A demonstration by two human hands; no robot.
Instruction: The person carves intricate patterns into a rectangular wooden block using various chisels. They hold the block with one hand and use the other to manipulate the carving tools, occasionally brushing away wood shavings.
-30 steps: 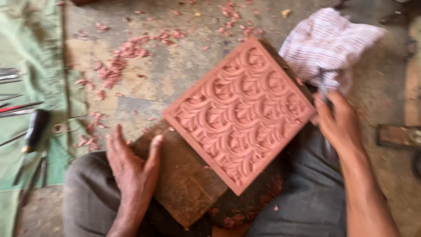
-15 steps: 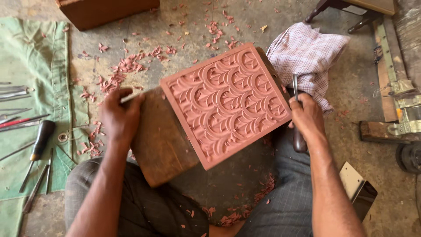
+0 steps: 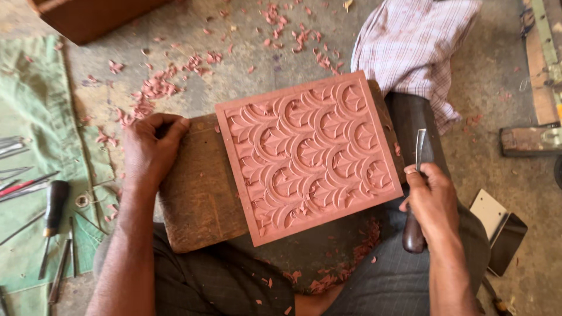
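A reddish carved wooden panel (image 3: 309, 153) with a scale-and-leaf relief lies on a dark wooden block (image 3: 196, 193) across my lap. My left hand (image 3: 151, 147) is closed in a fist on the block's left end, touching its edge. My right hand (image 3: 431, 200) sits at the panel's right edge. It grips a carving chisel (image 3: 419, 150) with a dark wooden handle, the metal blade pointing up and away from me.
A green cloth (image 3: 29, 175) at the left carries several chisels and hand tools (image 3: 52, 216). Reddish wood shavings (image 3: 158, 88) litter the concrete floor. A checked cloth (image 3: 410, 47) lies at the upper right; a phone (image 3: 506, 243) lies at the right.
The panel has turned to lie squarer on the block. My left hand went from flat near my knee to a fist on the block's left end. The view has drawn closer.
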